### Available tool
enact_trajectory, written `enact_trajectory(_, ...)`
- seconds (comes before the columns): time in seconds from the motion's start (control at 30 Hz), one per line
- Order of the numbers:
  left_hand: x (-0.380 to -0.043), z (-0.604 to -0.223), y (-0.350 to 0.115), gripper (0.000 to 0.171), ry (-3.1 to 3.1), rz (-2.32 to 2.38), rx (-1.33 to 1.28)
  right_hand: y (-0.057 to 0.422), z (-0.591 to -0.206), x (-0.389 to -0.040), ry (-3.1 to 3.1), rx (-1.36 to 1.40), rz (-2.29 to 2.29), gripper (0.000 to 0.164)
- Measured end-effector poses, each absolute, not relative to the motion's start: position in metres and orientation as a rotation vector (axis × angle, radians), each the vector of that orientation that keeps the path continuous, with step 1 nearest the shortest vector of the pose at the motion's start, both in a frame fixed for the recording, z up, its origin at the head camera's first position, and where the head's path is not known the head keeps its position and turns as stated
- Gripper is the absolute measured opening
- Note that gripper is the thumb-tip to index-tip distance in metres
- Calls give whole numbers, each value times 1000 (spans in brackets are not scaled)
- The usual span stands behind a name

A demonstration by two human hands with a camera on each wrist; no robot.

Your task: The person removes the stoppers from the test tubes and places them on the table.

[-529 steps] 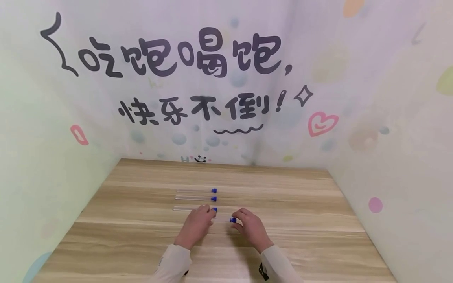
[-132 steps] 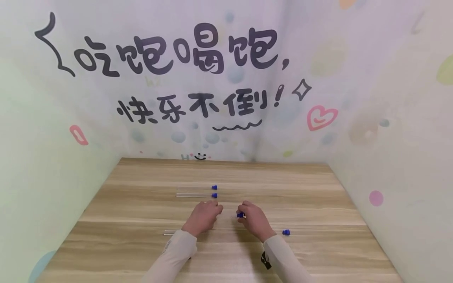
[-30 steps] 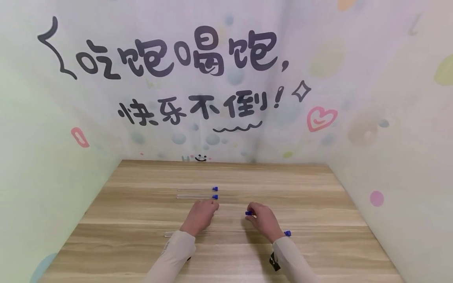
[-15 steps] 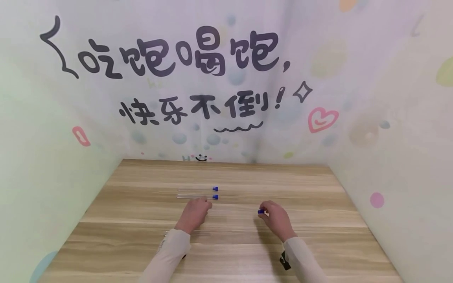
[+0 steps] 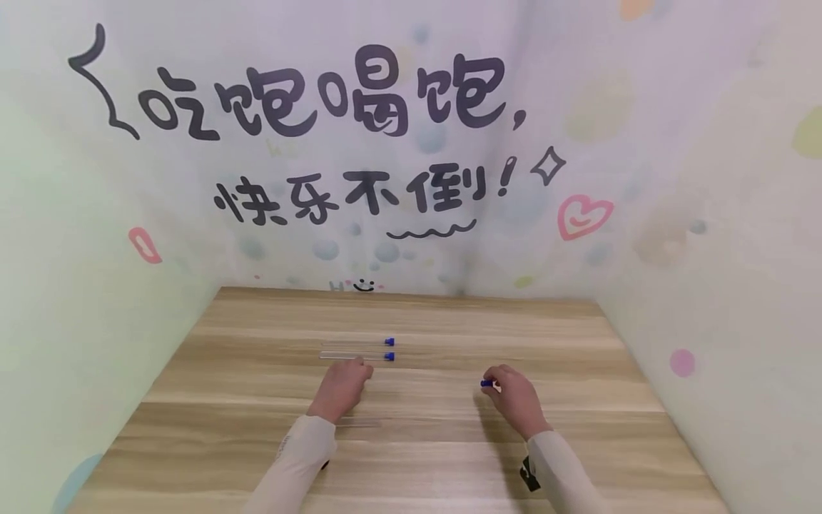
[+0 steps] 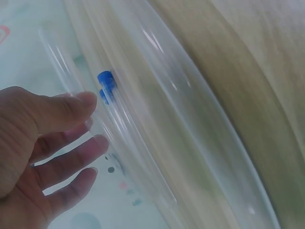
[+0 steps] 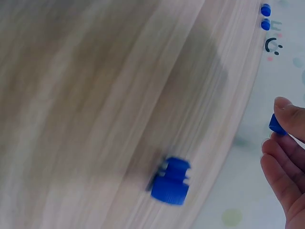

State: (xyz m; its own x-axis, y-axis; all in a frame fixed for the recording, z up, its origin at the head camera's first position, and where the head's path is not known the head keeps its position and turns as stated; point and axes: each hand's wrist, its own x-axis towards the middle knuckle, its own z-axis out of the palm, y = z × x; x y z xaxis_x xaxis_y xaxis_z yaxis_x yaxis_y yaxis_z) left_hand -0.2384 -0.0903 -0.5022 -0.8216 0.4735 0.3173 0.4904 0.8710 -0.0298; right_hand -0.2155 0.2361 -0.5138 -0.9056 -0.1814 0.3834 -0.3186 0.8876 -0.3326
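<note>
My left hand pinches a clear, uncapped test tube between thumb and fingers, as the left wrist view shows; in the head view that tube barely shows. Further right, my right hand pinches a blue cap, pulled apart from any tube. A second loose blue cap lies on the table under the right wrist, hidden from the head view. Under my left forearm lies another open tube, large and near in the left wrist view. Beyond the left hand lie two tubes with blue caps on.
The wood-grain table is bounded by a printed back wall and pale side walls. The two capped tubes lie parallel, their caps towards the right.
Over the last second my hands have drifted apart: the left goes leftward with the tube, the right goes rightward with the cap. Earlier, a third tube lay capped in the row.
</note>
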Motion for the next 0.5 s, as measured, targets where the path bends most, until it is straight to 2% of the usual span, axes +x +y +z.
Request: enact_trajectory(0.5, -240, -505, -107, 20, -2727, -45, -659, 269, -514, -219, -2836, 287, 482, 10)
